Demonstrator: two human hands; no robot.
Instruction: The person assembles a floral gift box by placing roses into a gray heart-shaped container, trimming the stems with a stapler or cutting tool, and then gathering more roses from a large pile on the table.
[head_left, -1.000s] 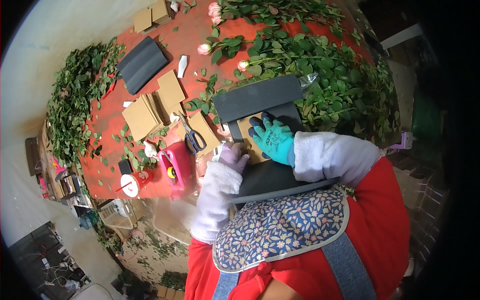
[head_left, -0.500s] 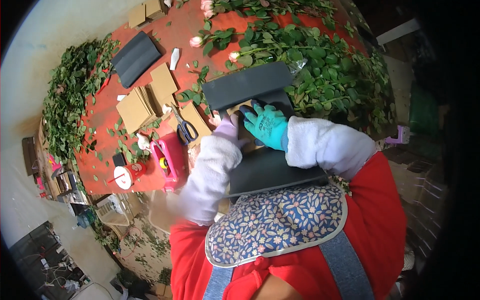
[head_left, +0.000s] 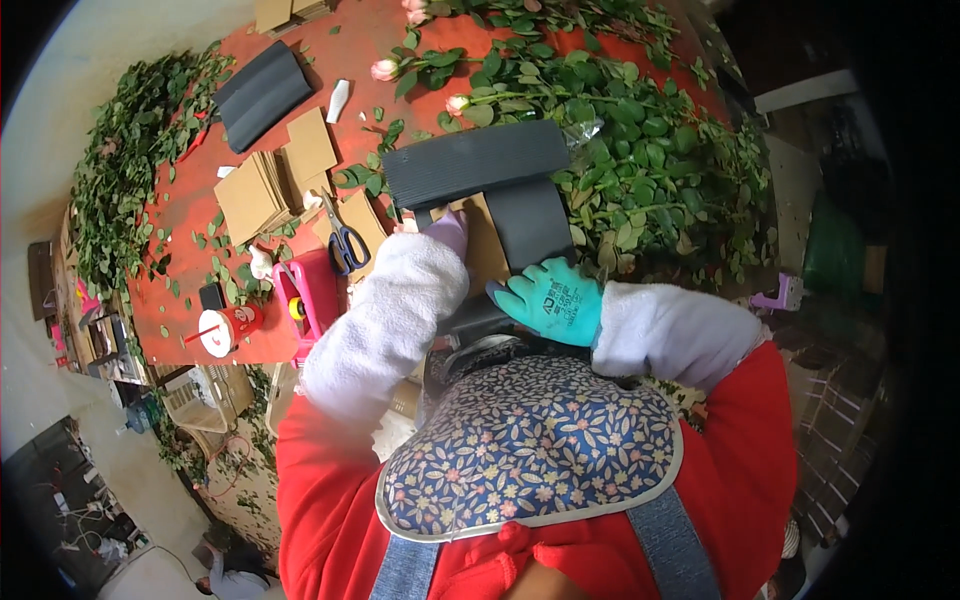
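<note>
A black ribbed sheet [head_left: 530, 222] lies before me, its far part [head_left: 475, 162] folded over. On it rests a brown cardboard piece [head_left: 484, 240]. My left hand [head_left: 450, 232], in a purple glove, presses down on the cardboard's left side with its fingers laid flat; the white sleeve hides much of it. My right hand [head_left: 550, 300], in a teal glove with dark fingertips, is closed on the sheet's near edge, which is tilted up toward me. Pink petals show just left of my left hand.
Scissors [head_left: 347, 245] lie on cardboard left of my hands, beside a pink tape dispenser [head_left: 318, 290]. Further left are a cardboard stack [head_left: 255, 197], a red-and-white cup [head_left: 228, 330] and another black sheet [head_left: 262, 95]. Leafy rose stems [head_left: 640, 150] cover the right of the red table [head_left: 200, 270].
My right hand has moved from the cardboard back to the near edge of the black sheet and raised it. My left hand stays on the cardboard. The view has shifted slightly.
</note>
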